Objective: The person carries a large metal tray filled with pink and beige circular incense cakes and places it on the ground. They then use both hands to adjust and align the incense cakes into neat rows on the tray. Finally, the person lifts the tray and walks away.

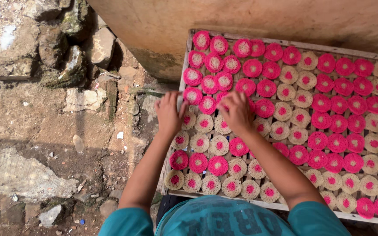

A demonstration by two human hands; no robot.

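Teal shirt is seen at the bottom edge. Left hand and right hand are laid, fingers loosely spread, on pink-and-cream round crackers at frame centre, spread over a wooden drying tray.

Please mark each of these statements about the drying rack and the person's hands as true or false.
1. Both hands are over the rack's left part. True: the left hand and right hand rest among the round crackers.
2. The crackers are all plain white. False: they are pink and cream, some with pink rims and some with pink centres.
3. The wooden slatted rack stands beside a wall. True.
4. The ground left of the rack is tiled. False: it is bare earth with stones.
5. The person wears a red shirt. False: the teal shirt has short sleeves.
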